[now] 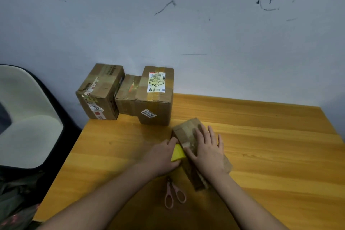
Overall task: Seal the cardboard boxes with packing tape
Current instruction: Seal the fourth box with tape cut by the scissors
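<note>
Matt cardboard box (pixel 188 136), glossy tape; smooth wooden table (pixel 261 145).

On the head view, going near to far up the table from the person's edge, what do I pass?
Pink-handled scissors → left hand gripping the yellow tape dispenser → right hand flat on the small box → three stacked-up cardboard boxes by the wall.

Both bare forearms are extended forward from the lower edge of the view and are angled toward each other. The right hand (pixel 207 147) is laid palm down with the fingers straight and slightly spread, pressed flat on a small cardboard box (pixel 186 130). The left hand (pixel 162 157) is curled, knuckles up, around a yellow tape roll (pixel 177 153), held just beside the right hand.
</note>
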`<state>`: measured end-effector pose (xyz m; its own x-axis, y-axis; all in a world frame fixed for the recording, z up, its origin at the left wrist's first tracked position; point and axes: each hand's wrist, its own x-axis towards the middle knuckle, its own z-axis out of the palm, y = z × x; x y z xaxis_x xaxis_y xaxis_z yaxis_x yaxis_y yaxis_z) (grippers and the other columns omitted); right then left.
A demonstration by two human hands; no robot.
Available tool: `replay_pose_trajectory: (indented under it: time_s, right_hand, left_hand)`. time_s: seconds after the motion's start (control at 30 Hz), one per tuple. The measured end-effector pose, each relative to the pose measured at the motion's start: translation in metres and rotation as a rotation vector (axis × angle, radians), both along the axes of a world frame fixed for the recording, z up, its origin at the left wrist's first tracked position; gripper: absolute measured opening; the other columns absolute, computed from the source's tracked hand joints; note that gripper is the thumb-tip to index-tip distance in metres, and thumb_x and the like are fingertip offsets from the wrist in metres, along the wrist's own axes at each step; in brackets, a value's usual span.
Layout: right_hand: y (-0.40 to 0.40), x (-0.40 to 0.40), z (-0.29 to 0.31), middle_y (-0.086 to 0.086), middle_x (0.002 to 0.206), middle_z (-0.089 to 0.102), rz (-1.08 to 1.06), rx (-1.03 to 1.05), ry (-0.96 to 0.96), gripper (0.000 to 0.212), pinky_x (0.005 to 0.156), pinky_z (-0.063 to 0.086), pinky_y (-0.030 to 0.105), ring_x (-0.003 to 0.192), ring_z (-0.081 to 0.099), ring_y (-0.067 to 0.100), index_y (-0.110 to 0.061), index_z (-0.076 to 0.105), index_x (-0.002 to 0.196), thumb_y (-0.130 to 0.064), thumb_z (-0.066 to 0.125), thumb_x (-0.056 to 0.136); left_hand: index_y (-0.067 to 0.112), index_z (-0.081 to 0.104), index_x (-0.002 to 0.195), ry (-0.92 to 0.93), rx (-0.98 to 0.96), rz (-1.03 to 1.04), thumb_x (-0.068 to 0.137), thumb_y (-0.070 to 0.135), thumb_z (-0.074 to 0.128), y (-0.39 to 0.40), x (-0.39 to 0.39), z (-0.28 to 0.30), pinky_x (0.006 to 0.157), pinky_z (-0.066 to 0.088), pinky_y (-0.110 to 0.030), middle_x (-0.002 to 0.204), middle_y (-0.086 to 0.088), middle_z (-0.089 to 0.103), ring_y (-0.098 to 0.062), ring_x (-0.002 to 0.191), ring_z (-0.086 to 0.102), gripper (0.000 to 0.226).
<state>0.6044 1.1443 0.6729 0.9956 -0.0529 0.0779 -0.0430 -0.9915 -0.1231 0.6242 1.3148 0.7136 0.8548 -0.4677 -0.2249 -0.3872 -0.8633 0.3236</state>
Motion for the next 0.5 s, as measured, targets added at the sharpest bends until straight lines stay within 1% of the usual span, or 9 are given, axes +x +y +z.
replay_pose_trajectory:
  time_s: [0.03, 0.07, 0.1, 0.17, 0.2, 0.23, 0.3, 0.37, 0.5]
  right_hand:
    - [-0.002, -0.003, 0.001, 0.005, 0.151, 0.040, -0.049, 0.042, 0.002, 0.072, 0.113, 0.024, 0.051, 0.142, 0.032, 0.027, -0.018, 0.048, 0.140, -0.066, 0.038, 0.087]
    - [-0.005, -0.004, 0.002, 0.004, 0.154, 0.035, -0.080, 0.081, 0.038, 0.072, 0.115, 0.023, 0.048, 0.144, 0.027, 0.025, -0.018, 0.043, 0.143, -0.065, 0.038, 0.088]
    - [-0.012, -0.004, 0.000, 0.003, 0.157, 0.029, -0.098, 0.102, 0.075, 0.076, 0.117, 0.019, 0.044, 0.146, 0.022, 0.022, -0.019, 0.037, 0.147, -0.068, 0.031, 0.088]
    - [-0.027, -0.001, -0.001, -0.001, 0.161, 0.015, -0.094, 0.138, 0.121, 0.090, 0.120, 0.007, 0.039, 0.149, 0.007, 0.017, -0.021, 0.023, 0.152, -0.074, 0.010, 0.081]
    - [-0.035, 0.001, -0.002, -0.004, 0.163, 0.007, -0.084, 0.163, 0.140, 0.091, 0.121, 0.001, 0.037, 0.150, -0.001, 0.014, -0.022, 0.016, 0.154, -0.074, 0.005, 0.081]
    - [-0.042, 0.003, -0.003, -0.006, 0.163, 0.000, -0.073, 0.183, 0.165, 0.086, 0.121, -0.004, 0.036, 0.149, -0.007, 0.012, -0.023, 0.010, 0.155, -0.073, 0.008, 0.085]
    - [-0.056, 0.008, -0.004, -0.008, 0.162, -0.010, -0.059, 0.186, 0.218, 0.080, 0.120, -0.008, 0.034, 0.147, -0.014, 0.010, -0.025, 0.002, 0.155, -0.070, 0.018, 0.092]
    - [-0.065, 0.014, -0.004, -0.008, 0.161, -0.014, -0.035, 0.147, 0.245, 0.088, 0.120, -0.010, 0.034, 0.147, -0.017, 0.010, -0.026, -0.002, 0.155, -0.076, 0.014, 0.084]
    - [-0.067, 0.014, -0.010, -0.009, 0.160, -0.016, 0.034, 0.056, 0.219, 0.113, 0.119, -0.011, 0.033, 0.146, -0.019, 0.010, -0.026, -0.005, 0.155, -0.088, -0.017, 0.061]
  left_hand:
    - [0.025, 0.032, 0.134, 0.011, -0.025, 0.021, 0.088, 0.046, 0.059, -0.008, -0.001, -0.003, 0.084, 0.042, -0.031, 0.130, -0.004, 0.050, -0.025, 0.113, 0.054, 0.057]
    - [0.025, 0.031, 0.135, 0.026, -0.048, 0.044, 0.088, 0.045, 0.059, -0.015, -0.003, -0.006, 0.086, 0.042, -0.031, 0.130, -0.004, 0.050, -0.024, 0.114, 0.054, 0.058]
    - [0.025, 0.030, 0.136, 0.036, -0.066, 0.062, 0.089, 0.046, 0.059, -0.025, -0.003, -0.009, 0.087, 0.042, -0.031, 0.131, -0.004, 0.049, -0.024, 0.115, 0.053, 0.059]
    - [0.024, 0.027, 0.138, 0.062, -0.101, 0.088, 0.089, 0.046, 0.058, -0.039, -0.003, -0.013, 0.090, 0.042, -0.032, 0.133, -0.005, 0.047, -0.024, 0.116, 0.052, 0.062]
    - [0.023, 0.026, 0.138, 0.078, -0.136, 0.091, 0.089, 0.046, 0.060, -0.044, -0.003, -0.014, 0.093, 0.042, -0.033, 0.135, -0.005, 0.045, -0.024, 0.118, 0.051, 0.064]
    - [0.023, 0.025, 0.138, 0.097, -0.176, 0.090, 0.087, 0.044, 0.062, -0.047, -0.003, -0.016, 0.095, 0.042, -0.033, 0.137, -0.004, 0.043, -0.023, 0.119, 0.050, 0.067]
    - [0.023, 0.021, 0.140, 0.135, -0.249, 0.085, 0.084, 0.036, 0.067, -0.049, -0.005, -0.018, 0.100, 0.039, -0.032, 0.140, -0.002, 0.037, -0.020, 0.123, 0.044, 0.074]
    - [0.023, 0.018, 0.144, 0.140, -0.282, 0.058, 0.084, 0.031, 0.068, -0.045, -0.012, -0.021, 0.101, 0.035, -0.029, 0.143, -0.002, 0.032, -0.018, 0.126, 0.040, 0.078]
    - [0.023, 0.019, 0.145, 0.065, -0.172, -0.003, 0.089, 0.036, 0.061, -0.041, -0.026, -0.029, 0.099, 0.038, -0.031, 0.140, -0.002, 0.033, -0.020, 0.123, 0.042, 0.072]
